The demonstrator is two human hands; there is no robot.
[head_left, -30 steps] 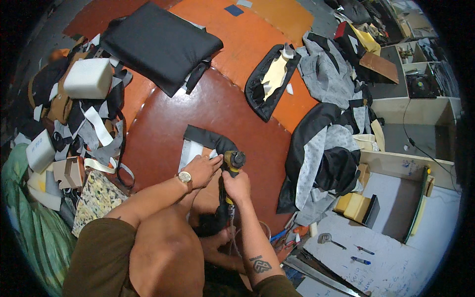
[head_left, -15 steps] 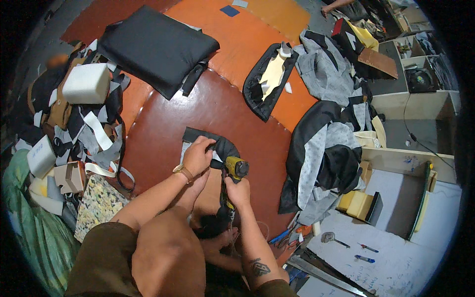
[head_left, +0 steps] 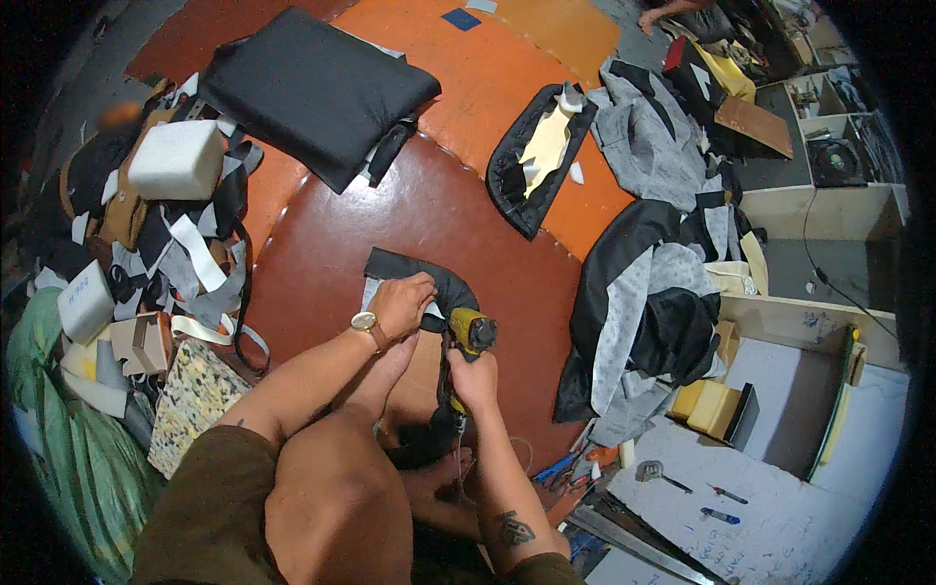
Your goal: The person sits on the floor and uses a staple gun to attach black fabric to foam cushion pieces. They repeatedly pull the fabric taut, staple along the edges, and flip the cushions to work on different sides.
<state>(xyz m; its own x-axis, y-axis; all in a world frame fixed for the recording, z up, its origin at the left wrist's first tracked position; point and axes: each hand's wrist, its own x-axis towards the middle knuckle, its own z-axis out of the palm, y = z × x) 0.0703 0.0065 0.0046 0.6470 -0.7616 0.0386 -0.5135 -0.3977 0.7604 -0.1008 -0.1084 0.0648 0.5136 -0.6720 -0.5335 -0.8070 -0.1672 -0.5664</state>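
Observation:
In my right hand (head_left: 474, 380) is a yellow and black staple gun (head_left: 472, 330), its thin hose trailing down beside my wrist. The gun's nose rests at the edge of a curved panel with a tan board back (head_left: 419, 369) and black fabric (head_left: 450, 290) folded round its rim. My left hand (head_left: 402, 307) pinches the folded fabric at the panel's upper edge, just left of the gun. Below that hand, my bare foot (head_left: 388, 366) lies against the panel. My forearm and leg hide part of the panel's left side.
A large black cushion (head_left: 317, 97) and a black-rimmed panel (head_left: 541, 156) lie farther off. Fabric scraps and white foam blocks (head_left: 175, 161) crowd the left. Grey and black covers (head_left: 643, 322) are heaped right, beside a white board (head_left: 721, 487) with pens and a tape measure.
The view has shifted slightly, moving the scene a little to the right. My left wrist has turned so the watch face shows; the staple gun stays at the panel's edge.

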